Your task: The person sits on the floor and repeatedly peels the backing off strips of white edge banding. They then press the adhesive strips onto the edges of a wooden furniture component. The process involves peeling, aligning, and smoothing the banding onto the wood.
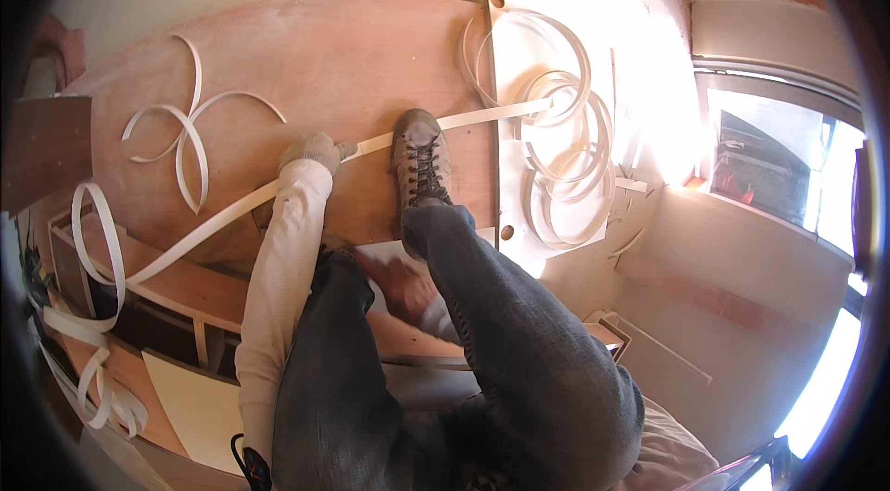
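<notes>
Gripping strip (222,219) edge, left fingers (332,153) curled; right fingers (397,285), hold unclear; broad board (287,46) beyond

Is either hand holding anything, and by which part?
Left hand: the pale strip, partway along, left of the shoe. Right hand: blurred; its hold cannot be told.

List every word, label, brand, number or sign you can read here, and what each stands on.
No readable text anywhere in the view.
Long pale strip: no lettering to be made out.
Reddish-brown panel: none to be made out.
White board: none to be made out.
Shoe: none to be made out.
Small dark object at the lower edge: any marks are too small to read.
</notes>
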Demonstrator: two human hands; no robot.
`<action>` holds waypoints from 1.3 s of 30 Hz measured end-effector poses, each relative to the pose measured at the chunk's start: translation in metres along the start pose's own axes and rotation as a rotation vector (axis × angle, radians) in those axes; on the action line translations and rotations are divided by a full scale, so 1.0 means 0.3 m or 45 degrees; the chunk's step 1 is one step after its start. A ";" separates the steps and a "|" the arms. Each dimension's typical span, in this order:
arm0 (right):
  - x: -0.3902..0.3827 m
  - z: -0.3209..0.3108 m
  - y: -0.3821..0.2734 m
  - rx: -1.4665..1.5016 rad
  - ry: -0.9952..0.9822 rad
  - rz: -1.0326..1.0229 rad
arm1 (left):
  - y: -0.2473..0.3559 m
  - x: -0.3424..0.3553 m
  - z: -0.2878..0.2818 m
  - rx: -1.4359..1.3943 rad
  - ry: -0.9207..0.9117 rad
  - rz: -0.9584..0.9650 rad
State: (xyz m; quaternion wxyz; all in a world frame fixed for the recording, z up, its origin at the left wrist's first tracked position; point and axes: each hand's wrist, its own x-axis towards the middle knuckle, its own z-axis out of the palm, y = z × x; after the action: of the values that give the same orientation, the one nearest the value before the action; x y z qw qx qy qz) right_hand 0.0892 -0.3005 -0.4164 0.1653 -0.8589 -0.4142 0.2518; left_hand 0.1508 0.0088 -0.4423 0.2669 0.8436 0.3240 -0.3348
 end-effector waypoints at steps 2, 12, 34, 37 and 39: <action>-0.262 -0.057 0.103 0.045 -0.141 0.130 | 0.018 -0.014 0.001 0.060 -0.008 -0.036; -0.396 -0.168 0.369 -0.015 0.251 0.578 | 0.090 -0.046 0.022 0.076 0.061 0.063; 0.241 -0.753 0.040 -0.145 0.649 -0.412 | 0.118 -0.414 -0.399 -0.959 -0.230 0.375; 0.246 -0.956 -0.174 -0.179 0.547 -0.794 | 0.161 -0.730 -0.572 -0.957 -0.129 0.528; 0.243 -1.052 -0.311 -0.157 0.570 -1.018 | 0.167 -0.915 -0.660 -1.046 -0.064 0.596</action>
State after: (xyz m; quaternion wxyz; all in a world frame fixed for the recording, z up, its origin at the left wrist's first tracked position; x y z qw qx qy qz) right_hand 0.2491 -0.2102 -0.1336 0.2834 -0.6732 -0.6812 -0.0487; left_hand 0.1094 0.0075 -0.1025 0.6546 0.7102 0.2241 -0.1299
